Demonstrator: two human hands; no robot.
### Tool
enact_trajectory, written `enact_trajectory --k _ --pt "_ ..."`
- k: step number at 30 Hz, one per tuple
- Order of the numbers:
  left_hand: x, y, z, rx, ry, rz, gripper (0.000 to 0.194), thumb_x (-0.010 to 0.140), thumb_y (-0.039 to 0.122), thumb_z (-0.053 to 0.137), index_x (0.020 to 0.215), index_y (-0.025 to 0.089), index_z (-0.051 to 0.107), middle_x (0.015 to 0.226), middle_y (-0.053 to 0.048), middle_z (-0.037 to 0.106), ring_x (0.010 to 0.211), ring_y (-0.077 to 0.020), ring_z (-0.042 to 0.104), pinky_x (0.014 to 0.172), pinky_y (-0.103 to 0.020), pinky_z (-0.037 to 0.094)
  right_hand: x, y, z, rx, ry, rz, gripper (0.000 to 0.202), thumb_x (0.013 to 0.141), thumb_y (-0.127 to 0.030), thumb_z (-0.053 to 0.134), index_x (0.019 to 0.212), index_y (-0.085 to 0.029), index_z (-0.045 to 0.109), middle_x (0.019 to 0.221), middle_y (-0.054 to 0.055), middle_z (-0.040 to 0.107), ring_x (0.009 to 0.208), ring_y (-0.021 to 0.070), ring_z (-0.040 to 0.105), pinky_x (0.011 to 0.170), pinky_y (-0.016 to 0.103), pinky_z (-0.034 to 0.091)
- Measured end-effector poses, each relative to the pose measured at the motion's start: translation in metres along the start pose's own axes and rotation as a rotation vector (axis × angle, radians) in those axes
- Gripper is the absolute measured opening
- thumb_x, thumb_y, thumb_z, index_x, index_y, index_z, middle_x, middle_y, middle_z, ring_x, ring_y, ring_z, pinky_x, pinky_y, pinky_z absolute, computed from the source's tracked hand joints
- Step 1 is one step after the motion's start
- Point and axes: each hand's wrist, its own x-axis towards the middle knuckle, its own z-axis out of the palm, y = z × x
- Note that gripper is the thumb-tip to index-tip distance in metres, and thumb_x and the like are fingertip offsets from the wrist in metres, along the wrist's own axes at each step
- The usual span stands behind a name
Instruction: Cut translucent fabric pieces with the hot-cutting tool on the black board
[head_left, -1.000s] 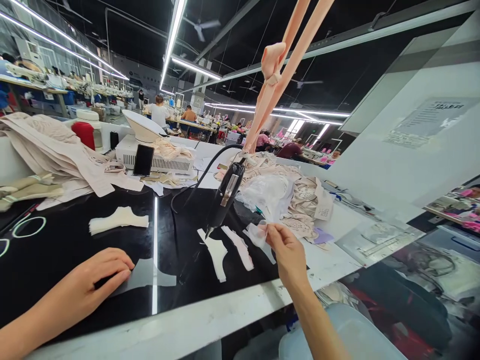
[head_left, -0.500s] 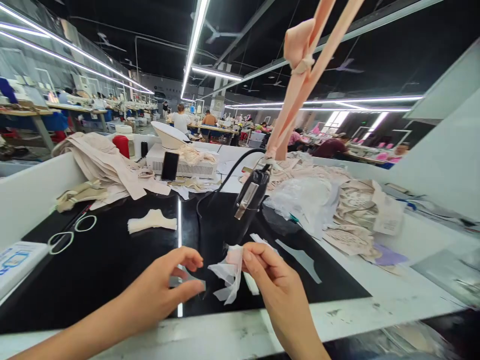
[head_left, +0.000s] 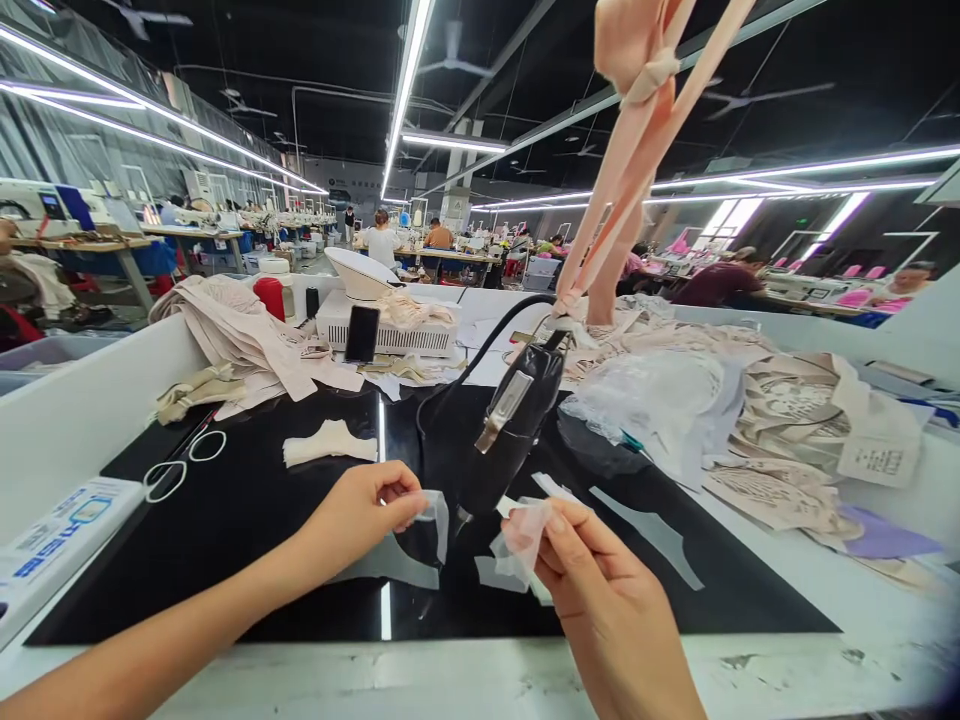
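Observation:
My left hand pinches a small piece of sheer white fabric between thumb and fingertips. To its right, my right hand grips a few thin, sheer white fabric pieces by one end. Another sheer piece lies flat on the black board, just below my left hand. Farther right rests a curved sheer strip. Behind my hands hangs a black corded tool with a metal clip on its side; I cannot tell its kind. A cream fabric stack sits to the left.
White-handled scissors and a white box are at the left. Peach straps suspend the tool. Beige fabric is piled back left; plastic bags and cut pieces crowd the right. A phone leans at the back.
My left hand has closed on a sheer piece, having been apart from the right hand's fabric. My right hand keeps its pieces, and the view has swung left.

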Motion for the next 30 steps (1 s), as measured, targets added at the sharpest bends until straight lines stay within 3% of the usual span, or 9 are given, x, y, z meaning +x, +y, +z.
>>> enact_trajectory --k 4,8,10,13,18,21,27,30 --pt "0.018 -0.010 -0.004 0.137 0.041 0.026 0.016 0.088 0.035 0.063 0.087 0.019 0.065 0.078 -0.001 0.065 0.074 -0.0183 0.062 0.068 -0.030 0.047 -0.002 0.007 -0.003 -0.036 -0.054 0.009 0.045 0.070 -0.065 0.081 0.082 -0.022 0.075 0.078 0.006 0.074 0.076 0.0230 0.071 0.078 0.036 0.063" --pt "0.019 -0.007 -0.008 0.256 0.092 0.121 0.018 0.085 0.026 0.065 0.102 0.022 0.068 0.110 -0.006 0.066 0.106 -0.0251 0.060 0.097 -0.039 0.043 -0.004 0.017 -0.006 -0.091 -0.103 0.081 0.043 0.074 -0.062 0.080 0.090 -0.023 0.075 0.078 0.004 0.074 0.075 0.0213 0.072 0.076 0.033 0.061" --pt "0.012 0.000 -0.008 0.279 0.088 0.159 0.014 0.090 0.027 0.061 0.101 0.022 0.068 0.113 -0.006 0.065 0.109 -0.0247 0.058 0.101 -0.040 0.041 -0.004 0.019 -0.004 -0.116 -0.159 0.099 0.042 0.076 -0.061 0.078 0.091 -0.022 0.074 0.076 0.003 0.073 0.072 0.0197 0.070 0.075 0.032 0.060" --pt "-0.003 0.013 -0.003 0.184 0.029 0.148 0.016 0.093 0.034 0.061 0.100 0.023 0.069 0.102 -0.004 0.067 0.096 -0.0211 0.061 0.091 -0.035 0.047 -0.005 0.017 0.005 -0.163 -0.243 0.090 0.043 0.078 -0.063 0.075 0.088 -0.021 0.073 0.072 0.001 0.068 0.068 0.0178 0.065 0.070 0.030 0.058" --pt "-0.021 0.028 0.011 -0.156 -0.118 0.013 0.024 0.076 0.029 0.078 0.096 0.020 0.069 0.092 -0.002 0.068 0.086 -0.0180 0.063 0.081 -0.030 0.051 -0.013 0.010 0.027 -0.192 -0.294 0.110 0.036 0.083 -0.057 0.071 0.082 -0.021 0.070 0.067 -0.003 0.060 0.066 0.0134 0.058 0.066 0.023 0.051" --pt "-0.024 0.027 0.011 -0.343 -0.142 -0.051 0.018 0.084 0.034 0.071 0.085 0.017 0.065 0.076 0.000 0.067 0.073 -0.0159 0.064 0.074 -0.029 0.051 -0.019 0.009 0.035 -0.116 -0.369 0.178 0.033 0.084 -0.053 0.073 0.084 -0.021 0.071 0.072 -0.002 0.064 0.070 0.0137 0.060 0.069 0.023 0.050" --pt "-0.029 0.017 0.002 -0.391 -0.096 -0.130 0.038 0.087 0.051 0.068 0.078 0.015 0.063 0.071 -0.001 0.066 0.062 -0.0117 0.059 0.063 -0.024 0.049 -0.024 0.015 0.045 0.054 -0.431 0.412 0.043 0.083 -0.062 0.072 0.085 -0.018 0.071 0.079 0.003 0.068 0.073 0.0145 0.062 0.073 0.026 0.052" --pt "-0.032 0.015 -0.001 -0.364 -0.061 -0.157 0.042 0.086 0.056 0.068 0.074 0.015 0.062 0.067 0.000 0.063 0.057 -0.0102 0.055 0.058 -0.023 0.047 -0.026 0.019 0.050 0.086 -0.453 0.447 0.050 0.079 -0.067 0.073 0.092 -0.018 0.071 0.082 0.005 0.070 0.078 0.0170 0.064 0.072 0.029 0.053"
